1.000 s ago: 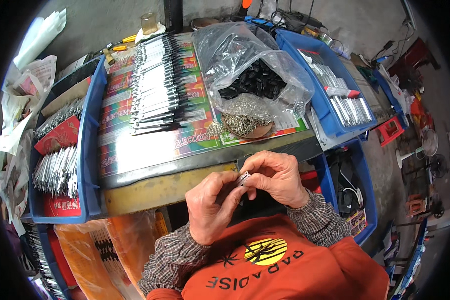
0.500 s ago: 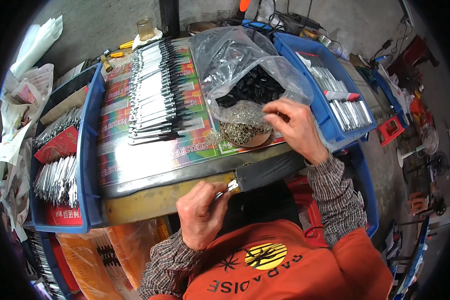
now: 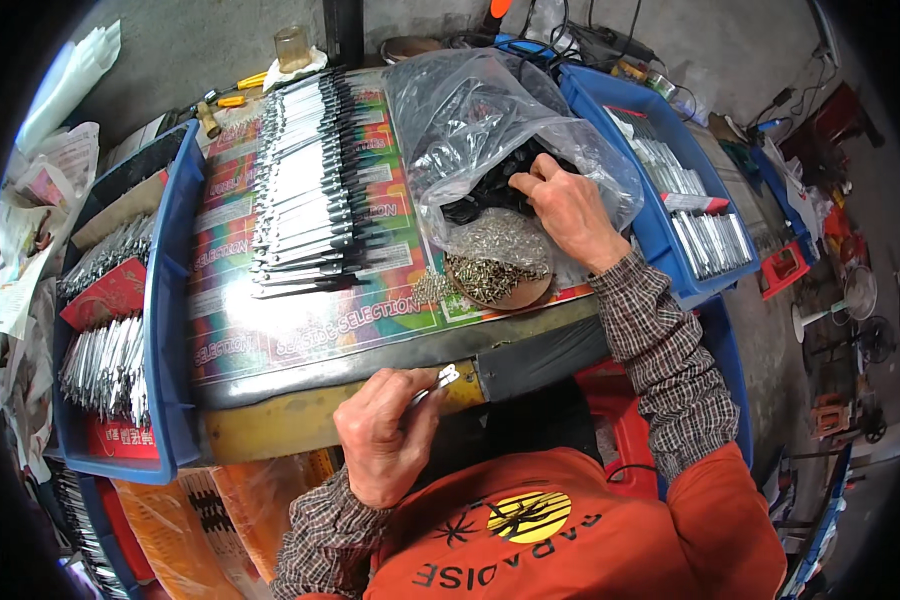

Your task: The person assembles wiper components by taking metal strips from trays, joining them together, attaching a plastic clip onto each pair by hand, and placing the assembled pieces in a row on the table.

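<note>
the workbench (image 3: 270,425) bears a clear plastic bag (image 3: 450,100) of heaped black pieces (image 3: 460,212), the right hand (image 3: 567,212) at them, its grip impossible to tell, the left hand (image 3: 382,430) pinching a silver metal piece (image 3: 448,377) near the front edge.

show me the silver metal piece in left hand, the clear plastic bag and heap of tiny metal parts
Silver metal piece (image 3: 447,377): head view, on its protruding end
Clear plastic bag (image 3: 485,125): head view, on its upper middle
Heap of tiny metal parts (image 3: 488,274): head view, on its lower middle
</note>
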Tool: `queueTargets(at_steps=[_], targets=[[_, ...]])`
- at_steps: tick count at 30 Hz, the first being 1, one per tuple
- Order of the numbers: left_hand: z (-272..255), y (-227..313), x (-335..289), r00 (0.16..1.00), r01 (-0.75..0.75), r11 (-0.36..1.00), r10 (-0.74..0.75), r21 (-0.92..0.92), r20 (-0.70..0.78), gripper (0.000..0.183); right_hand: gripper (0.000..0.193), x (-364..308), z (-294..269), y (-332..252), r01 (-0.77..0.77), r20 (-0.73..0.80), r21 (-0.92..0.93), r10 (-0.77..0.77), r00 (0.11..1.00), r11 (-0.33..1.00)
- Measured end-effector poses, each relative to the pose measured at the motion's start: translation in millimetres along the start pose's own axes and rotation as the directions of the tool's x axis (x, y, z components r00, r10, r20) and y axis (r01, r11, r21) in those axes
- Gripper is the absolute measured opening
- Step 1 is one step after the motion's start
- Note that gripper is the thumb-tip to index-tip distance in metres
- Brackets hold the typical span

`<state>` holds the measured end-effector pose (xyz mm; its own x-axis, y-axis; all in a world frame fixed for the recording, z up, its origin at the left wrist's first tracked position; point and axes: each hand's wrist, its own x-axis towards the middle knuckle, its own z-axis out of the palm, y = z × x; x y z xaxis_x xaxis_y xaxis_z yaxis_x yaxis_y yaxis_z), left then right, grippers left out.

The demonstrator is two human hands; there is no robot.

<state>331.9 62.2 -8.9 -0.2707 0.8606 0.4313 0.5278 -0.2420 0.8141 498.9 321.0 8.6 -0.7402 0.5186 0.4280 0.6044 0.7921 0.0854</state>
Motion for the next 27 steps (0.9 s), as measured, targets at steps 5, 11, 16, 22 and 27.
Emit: queueTargets(at_steps=[5, 11, 16, 22, 27], targets=[[-0.3, 1.7, 2.3, 0.999, 0.010, 1.000, -0.010, 0.002, 0.033, 0.014, 0.021, 0.0, -1.4, 2.5, -0.022, -0.024, 0.079, 0.024, 0.999, 0.997], [1.6, 3.6, -0.1, 1.000, 0.012, 1.000, -0.012, -0.009, 0.024, 0.013, 0.021, -13.0, -6.3, 0.3, -0.019, -0.161, 0.370, 0.084, 0.983, 0.929], [-0.5, 8.0, -6.7, 0.999, -0.010, 1.000, 0.008, 0.024, 0.050, 0.014, 0.016, -41.1, -47.1, -36.1, -0.198, 0.102, 0.890, 0.245, 0.964, 0.410], [0.4, 16.5, -8.6, 0.999, -0.011, 1.000, 0.011, 0.004, 0.045, 0.011, 0.025, -78.5, -63.8, -71.3, -0.204, 0.192, 0.979, 0.244, 0.950, 0.025], [1.2, 16.5, -13.1, 0.997, -0.049, 0.999, 0.049, 0.005, 0.062, 0.014, 0.022, -96.1, -69.3, -94.1, -0.280, 0.289, 0.957, 0.178, 0.941, -0.076]])
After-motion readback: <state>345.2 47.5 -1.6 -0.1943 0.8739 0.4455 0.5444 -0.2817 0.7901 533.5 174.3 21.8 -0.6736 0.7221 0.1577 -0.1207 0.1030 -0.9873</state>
